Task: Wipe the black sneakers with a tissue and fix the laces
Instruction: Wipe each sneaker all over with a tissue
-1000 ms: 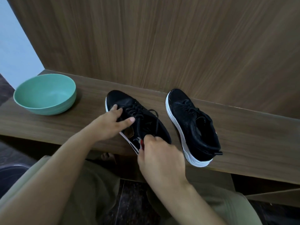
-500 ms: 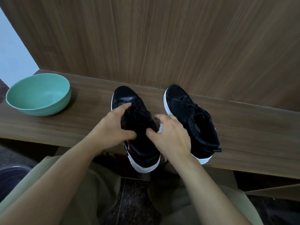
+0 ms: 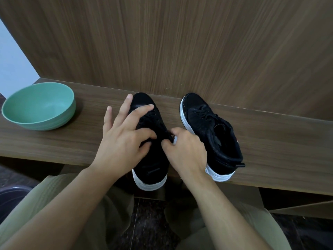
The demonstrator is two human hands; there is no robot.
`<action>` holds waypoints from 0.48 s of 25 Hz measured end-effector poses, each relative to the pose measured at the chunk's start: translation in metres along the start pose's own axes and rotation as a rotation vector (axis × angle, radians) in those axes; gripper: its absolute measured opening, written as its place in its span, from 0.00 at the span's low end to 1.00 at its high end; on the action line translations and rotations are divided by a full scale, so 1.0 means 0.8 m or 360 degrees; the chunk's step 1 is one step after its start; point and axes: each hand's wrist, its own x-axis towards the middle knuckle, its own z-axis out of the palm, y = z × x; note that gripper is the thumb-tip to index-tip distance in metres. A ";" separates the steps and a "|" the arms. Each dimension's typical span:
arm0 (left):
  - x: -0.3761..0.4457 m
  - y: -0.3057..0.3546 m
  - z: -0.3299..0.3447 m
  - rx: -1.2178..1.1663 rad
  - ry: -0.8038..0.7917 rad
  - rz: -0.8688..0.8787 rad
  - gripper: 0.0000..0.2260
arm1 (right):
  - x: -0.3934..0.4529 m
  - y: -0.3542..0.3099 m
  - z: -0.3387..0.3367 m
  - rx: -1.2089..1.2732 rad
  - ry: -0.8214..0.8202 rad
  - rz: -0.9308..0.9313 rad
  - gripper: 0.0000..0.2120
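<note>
Two black sneakers with white soles stand on a wooden shelf (image 3: 270,134), toes toward the wall. The left sneaker (image 3: 153,168) is between my hands, its heel over the front edge. My left hand (image 3: 122,141) lies over its left side. The thumb and forefinger are bent in on the laces as if pinching them, and the other fingers spread toward the toe. My right hand (image 3: 187,152) has curled fingers that pinch the lace on the sneaker's right side. A small white bit shows at its fingertips. The right sneaker (image 3: 214,130) stands untouched just beyond that hand.
A green bowl (image 3: 39,107) sits at the shelf's left end. A wood-grain wall panel (image 3: 180,42) rises right behind the shoes. My knees in olive trousers (image 3: 59,204) are below the shelf edge, over a dark floor.
The left sneaker was turned from a slant to point straight at the wall. My left hand opened out across it, and my right hand moved from the heel to the laces.
</note>
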 end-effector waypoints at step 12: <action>0.009 0.002 0.004 0.0363 0.0220 -0.0226 0.05 | 0.006 0.004 -0.003 0.0822 -0.0250 0.0209 0.15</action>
